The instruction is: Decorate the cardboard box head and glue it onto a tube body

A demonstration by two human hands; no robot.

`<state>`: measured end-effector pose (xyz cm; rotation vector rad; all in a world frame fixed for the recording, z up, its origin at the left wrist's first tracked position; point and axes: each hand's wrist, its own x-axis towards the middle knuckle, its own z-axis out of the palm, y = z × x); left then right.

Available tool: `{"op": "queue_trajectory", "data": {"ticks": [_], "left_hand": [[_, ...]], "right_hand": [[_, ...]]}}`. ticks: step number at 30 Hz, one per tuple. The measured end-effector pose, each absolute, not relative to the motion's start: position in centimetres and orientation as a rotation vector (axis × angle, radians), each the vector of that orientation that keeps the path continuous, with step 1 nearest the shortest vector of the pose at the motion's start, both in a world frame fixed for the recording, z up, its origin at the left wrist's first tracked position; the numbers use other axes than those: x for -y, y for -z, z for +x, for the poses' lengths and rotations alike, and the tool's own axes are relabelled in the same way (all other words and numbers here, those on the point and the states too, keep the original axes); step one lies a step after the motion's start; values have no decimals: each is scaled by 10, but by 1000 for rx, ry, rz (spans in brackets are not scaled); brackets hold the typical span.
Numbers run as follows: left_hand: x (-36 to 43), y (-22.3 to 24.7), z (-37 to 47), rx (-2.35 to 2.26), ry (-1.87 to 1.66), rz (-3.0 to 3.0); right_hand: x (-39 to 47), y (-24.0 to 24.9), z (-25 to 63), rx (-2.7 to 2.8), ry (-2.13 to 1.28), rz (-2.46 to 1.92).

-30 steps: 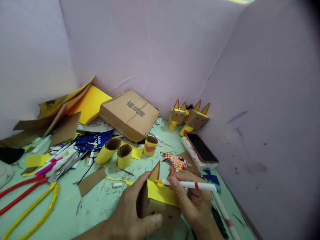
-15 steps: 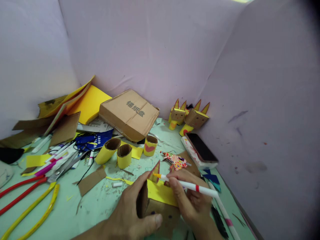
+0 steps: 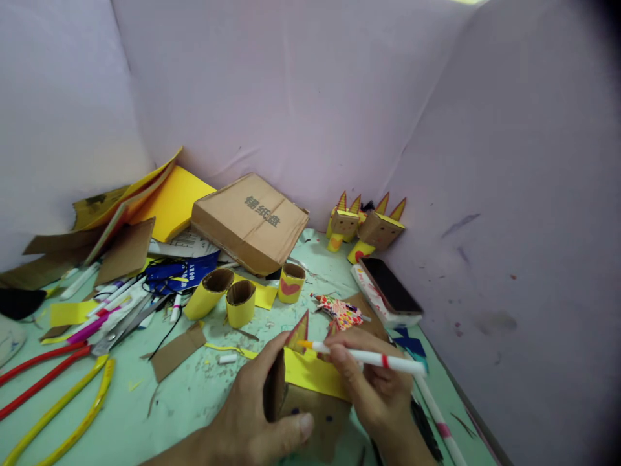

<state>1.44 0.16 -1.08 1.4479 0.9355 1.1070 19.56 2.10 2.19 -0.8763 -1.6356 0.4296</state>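
My left hand (image 3: 257,408) is closed around the left side of a cardboard animal head (image 3: 315,408), its thumb across the front face. The head has a yellow top, drawn dark eyes and pointed ears edged in dark red. Between the fingers of my right hand (image 3: 373,395) is a white marker (image 3: 388,362) with a red band. Its orange tip touches or sits right by the left ear (image 3: 297,333). The right ear is partly hidden behind my right fingers.
Yellow cardboard tubes (image 3: 241,304) stand behind my hands, near a flat brown box (image 3: 252,220). Two finished-looking cardboard animals (image 3: 383,226) lean at the back right. A phone (image 3: 392,285) lies at right; red-handled scissors (image 3: 63,359) and yellow-handled ones (image 3: 97,414) lie at left.
The marker has shifted slightly at the left ear, its back end a little lower and further right. My left hand keeps its hold on the cardboard head.
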Motion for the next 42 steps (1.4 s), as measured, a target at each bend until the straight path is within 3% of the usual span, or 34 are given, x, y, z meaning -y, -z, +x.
{"op": "queue_trajectory", "data": {"ticks": [5, 9, 17, 28, 42], "left_hand": [[-6, 2, 15, -879, -1093, 1110], [-5, -4, 17, -911, -1115, 1035], [-2, -5, 20, -908, -1109, 1039], [-2, -5, 19, -931, -1117, 1111], [-4, -1, 20, -906, -1135, 1097]], "right_hand": [[-32, -29, 209, 936, -514, -904], [-42, -32, 216, 756, -590, -911], [-41, -28, 217, 847, -614, -964], [-36, -16, 215, 1433, -299, -938], [-34, -16, 214, 1579, -420, -977]]}}
